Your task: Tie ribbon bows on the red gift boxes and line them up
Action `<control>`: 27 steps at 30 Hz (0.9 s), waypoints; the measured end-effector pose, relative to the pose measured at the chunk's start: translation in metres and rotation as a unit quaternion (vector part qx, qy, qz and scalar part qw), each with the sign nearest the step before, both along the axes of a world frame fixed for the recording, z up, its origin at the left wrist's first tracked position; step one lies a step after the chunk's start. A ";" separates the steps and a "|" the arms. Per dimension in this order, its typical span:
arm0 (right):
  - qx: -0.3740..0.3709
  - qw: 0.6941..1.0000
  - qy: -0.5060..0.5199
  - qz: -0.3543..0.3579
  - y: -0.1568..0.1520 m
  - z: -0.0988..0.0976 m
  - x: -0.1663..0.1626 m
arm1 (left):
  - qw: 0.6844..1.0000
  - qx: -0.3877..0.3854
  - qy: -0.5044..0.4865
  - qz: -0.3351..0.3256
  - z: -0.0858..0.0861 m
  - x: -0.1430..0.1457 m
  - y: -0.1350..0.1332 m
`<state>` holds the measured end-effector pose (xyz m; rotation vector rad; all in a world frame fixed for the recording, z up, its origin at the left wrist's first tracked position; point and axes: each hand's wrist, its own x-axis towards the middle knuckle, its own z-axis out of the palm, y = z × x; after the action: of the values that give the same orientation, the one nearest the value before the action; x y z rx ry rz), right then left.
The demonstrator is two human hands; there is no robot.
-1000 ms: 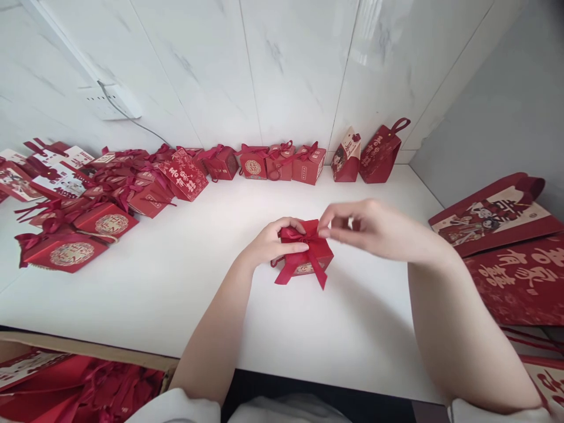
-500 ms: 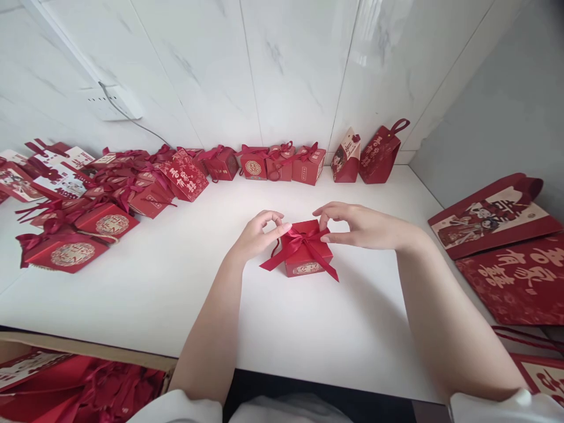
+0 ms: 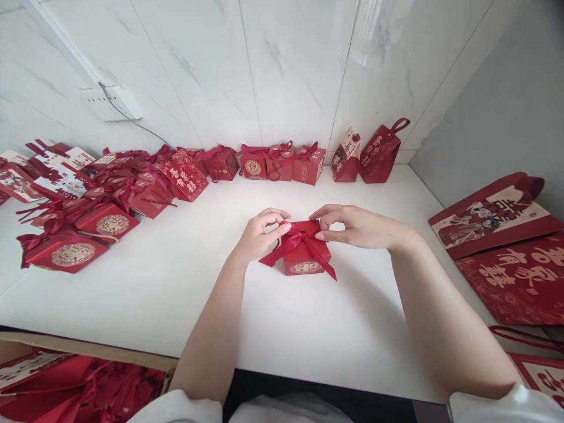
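Observation:
A small red gift box (image 3: 305, 264) with a gold round emblem on its front stands on the white table in front of me. A dark red satin ribbon (image 3: 302, 237) is tied in a bow on its top, both tails hanging down over the front. My left hand (image 3: 261, 234) pinches the bow's left loop, its thumb on the ribbon and its fingers curled behind. At the box's right side, my right hand (image 3: 348, 226) grips the other loop between thumb and fingers. Part of the box's back is hidden by my fingers.
Red boxes with bows (image 3: 73, 252) crowd the table's left, and more (image 3: 253, 163) line the tiled wall. Two taller boxes (image 3: 379, 154) stand at the back right. Flat printed cartons (image 3: 515, 282) lie at right. A cardboard box (image 3: 88, 346) of red packaging sits lower left.
Both hands and the box have shifted slightly left. The right thumb has come closer to the middle of the bow, and its right loop is more covered.

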<state>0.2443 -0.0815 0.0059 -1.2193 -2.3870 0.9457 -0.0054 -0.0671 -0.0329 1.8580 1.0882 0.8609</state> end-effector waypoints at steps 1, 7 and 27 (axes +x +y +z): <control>-0.001 1.000 0.000 0.000 0.000 0.000 0.000 | 1.000 0.007 -0.003 0.002 0.000 0.000 0.000; 0.021 1.000 0.022 -0.007 0.000 0.000 -0.003 | 0.999 0.044 0.000 0.032 -0.005 0.000 0.003; -0.019 0.999 -0.034 -0.013 0.009 -0.010 -0.010 | 0.981 0.151 0.102 0.066 0.006 0.002 -0.004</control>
<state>0.2342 -0.0727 -0.0041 -1.3141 -2.4094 0.9594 -0.0032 -0.0710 -0.0271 2.1824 1.2760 0.9722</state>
